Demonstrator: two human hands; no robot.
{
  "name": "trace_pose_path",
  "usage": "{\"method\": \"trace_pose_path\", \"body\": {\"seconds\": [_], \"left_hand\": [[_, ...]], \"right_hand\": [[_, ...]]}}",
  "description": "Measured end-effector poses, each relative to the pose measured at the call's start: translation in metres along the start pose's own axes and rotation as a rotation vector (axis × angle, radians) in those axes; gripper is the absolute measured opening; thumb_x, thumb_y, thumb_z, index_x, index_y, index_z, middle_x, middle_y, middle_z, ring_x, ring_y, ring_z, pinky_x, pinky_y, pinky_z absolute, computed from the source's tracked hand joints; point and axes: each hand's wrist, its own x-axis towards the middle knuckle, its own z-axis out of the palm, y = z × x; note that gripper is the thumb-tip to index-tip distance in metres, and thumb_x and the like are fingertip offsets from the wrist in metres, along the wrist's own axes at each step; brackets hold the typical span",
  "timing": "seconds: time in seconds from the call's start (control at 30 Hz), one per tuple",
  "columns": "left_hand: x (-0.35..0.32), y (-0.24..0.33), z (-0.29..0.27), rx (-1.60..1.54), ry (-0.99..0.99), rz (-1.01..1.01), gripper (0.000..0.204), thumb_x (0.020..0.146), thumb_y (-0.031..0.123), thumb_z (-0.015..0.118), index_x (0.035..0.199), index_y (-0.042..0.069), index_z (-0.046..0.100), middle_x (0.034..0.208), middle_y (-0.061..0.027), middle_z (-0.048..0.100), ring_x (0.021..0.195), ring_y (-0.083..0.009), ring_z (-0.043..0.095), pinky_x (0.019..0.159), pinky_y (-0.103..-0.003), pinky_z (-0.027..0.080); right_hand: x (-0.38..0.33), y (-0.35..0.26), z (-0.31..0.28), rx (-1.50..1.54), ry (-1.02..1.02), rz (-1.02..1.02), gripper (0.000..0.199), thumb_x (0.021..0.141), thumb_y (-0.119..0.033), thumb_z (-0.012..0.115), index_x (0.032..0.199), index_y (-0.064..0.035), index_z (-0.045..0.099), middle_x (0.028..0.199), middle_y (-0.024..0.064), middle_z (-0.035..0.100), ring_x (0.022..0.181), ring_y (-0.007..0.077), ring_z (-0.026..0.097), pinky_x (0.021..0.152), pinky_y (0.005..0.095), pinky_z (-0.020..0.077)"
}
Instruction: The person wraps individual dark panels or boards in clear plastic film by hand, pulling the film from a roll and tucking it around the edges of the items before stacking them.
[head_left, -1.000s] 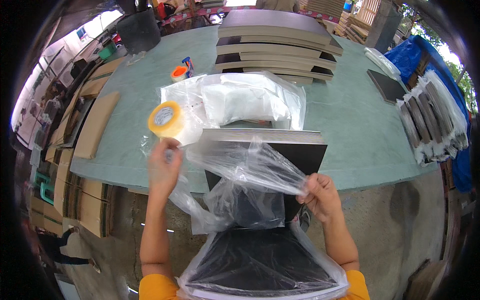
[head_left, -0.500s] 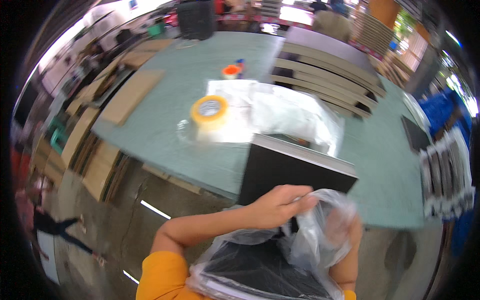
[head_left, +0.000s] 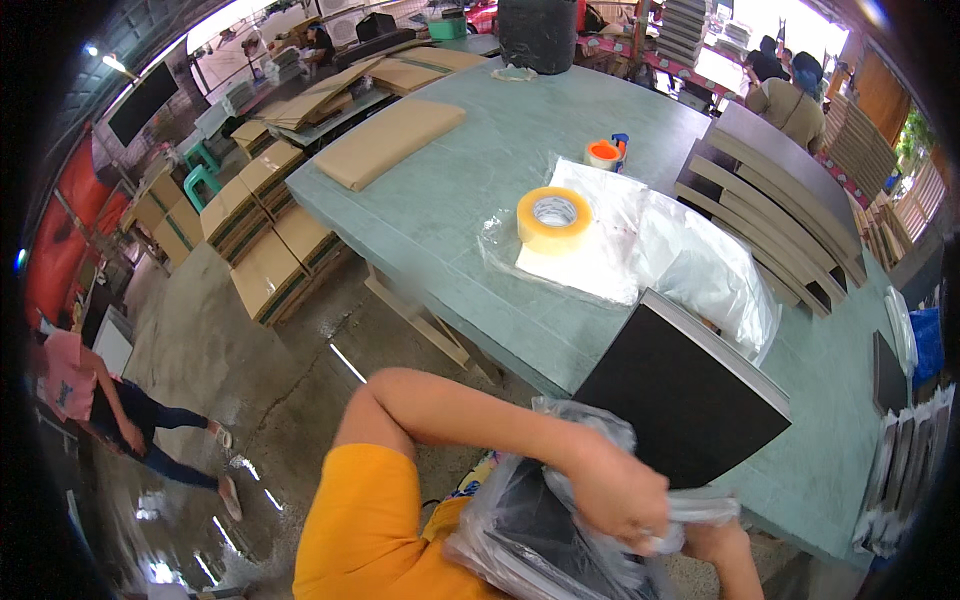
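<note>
A clear plastic bag (head_left: pixel 500 530) lies against my body, with a dark flat thing inside it. My left hand (head_left: pixel 622 500) is closed on the bag's bunched plastic. Just right of it, my right hand (head_left: pixel 720 543) grips the other end of the same plastic, which is stretched between the two; its fingers are partly hidden. Right behind my hands, a black hardcover-like block (head_left: pixel 685 385) with a pale edge stands tilted at the table's near edge. Beyond it are a stack of clear plastic sleeves (head_left: pixel 700 265) and a large roll of yellowish packing tape (head_left: pixel 553 219).
On the green table (head_left: pixel 430 240) stand a tape dispenser (head_left: pixel 605 153), a brown wrapped parcel (head_left: pixel 390 145) and a stack of dark boards (head_left: pixel 770 200). Cardboard stacks (head_left: pixel 265 265) stand left on the floor. A person (head_left: pixel 130 410) walks there. More wrapped packs (head_left: pixel 905 470) lie at right.
My view has swung left, so the table sits further right. My hands have come lower, and the bag's plastic, loosely bunched before, is now drawn tight between them.
</note>
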Motion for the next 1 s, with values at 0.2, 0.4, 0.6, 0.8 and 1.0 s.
{"method": "trace_pose_path", "body": {"seconds": [0.2,0.4,0.6,0.8,1.0], "left_hand": [[-0.029,-0.060,0.010,0.843,0.267,-0.428,0.013,0.065,0.018,0.054,0.060,0.007,0.058,0.065,-0.0099,0.058,0.070,-0.0224,0.058,0.051,-0.033,0.047],[-0.010,0.014,0.035,0.546,0.048,0.138,0.013,0.068,0.014,0.050,0.063,0.003,0.054,0.063,-0.0105,0.056,0.062,-0.0260,0.058,0.051,-0.037,0.047],[-0.033,-0.058,0.037,0.785,0.237,-0.606,0.015,0.067,0.015,0.056,0.074,0.002,0.055,0.065,-0.0136,0.058,0.064,-0.0294,0.059,0.052,-0.039,0.047],[-0.041,-0.034,0.048,0.182,0.272,-0.389,0.017,0.069,0.018,0.062,0.075,0.003,0.056,0.066,-0.0107,0.058,0.067,-0.0231,0.059,0.057,-0.037,0.046],[-0.083,-0.073,-0.031,0.453,1.535,-0.933,0.038,0.065,0.000,0.058,0.102,0.007,0.055,0.079,-0.0075,0.055,0.069,-0.0147,0.055,0.063,-0.027,0.044]], "right_hand": [[-0.052,-0.063,-0.114,0.580,-0.620,-0.476,0.056,0.073,-0.046,0.057,0.113,-0.0066,0.052,0.126,0.0148,0.039,0.122,0.0346,0.026,0.098,0.0469,0.0203],[-0.015,-0.004,-0.029,-0.212,0.465,0.093,0.039,0.060,-0.029,0.065,0.092,-0.0059,0.060,0.100,0.0111,0.055,0.105,0.0310,0.043,0.098,0.0492,0.0191],[-0.026,0.007,-0.011,-0.414,0.538,0.224,0.029,0.057,-0.020,0.066,0.081,-0.0033,0.064,0.082,0.0132,0.060,0.100,0.0300,0.047,0.094,0.0472,0.0260],[-0.040,0.042,-0.094,0.759,1.258,0.517,0.021,0.071,-0.010,0.059,0.089,-0.0009,0.056,0.073,0.0077,0.056,0.059,0.0161,0.051,0.058,0.0279,0.0430],[-0.001,-0.020,-0.076,0.383,1.256,0.200,0.038,0.067,0.007,0.048,0.103,-0.0037,0.053,0.095,0.0111,0.052,0.084,0.0221,0.050,0.073,0.0299,0.0405]]}}
